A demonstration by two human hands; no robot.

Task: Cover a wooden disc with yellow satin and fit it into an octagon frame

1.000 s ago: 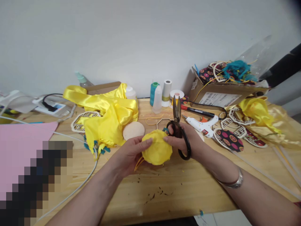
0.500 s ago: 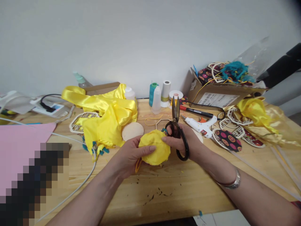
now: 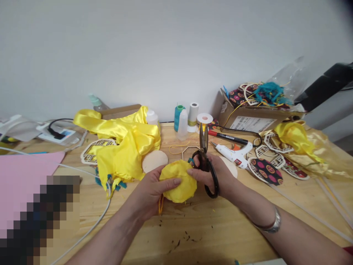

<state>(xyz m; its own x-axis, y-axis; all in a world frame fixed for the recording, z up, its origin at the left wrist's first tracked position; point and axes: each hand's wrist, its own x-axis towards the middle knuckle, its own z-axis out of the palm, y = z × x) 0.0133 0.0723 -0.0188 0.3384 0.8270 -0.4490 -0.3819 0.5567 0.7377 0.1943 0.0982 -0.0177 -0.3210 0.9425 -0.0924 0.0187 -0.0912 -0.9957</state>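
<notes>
With the left grip (image 3: 150, 187), we pinched the yellow fabric-covered disc (image 3: 179, 193) at its left side, thumb on top. With the right grip (image 3: 213, 171), we held the black-handled scissors (image 3: 203, 141) and pressed the disc's right edge. A hot glue gun (image 3: 234, 154) lay just beyond the right grip.

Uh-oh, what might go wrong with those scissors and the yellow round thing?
The right hand holds the scissors while also touching the yellow round piece, so a slip might snag it. The white glue gun lies close to that hand; a bump might push it.
</notes>
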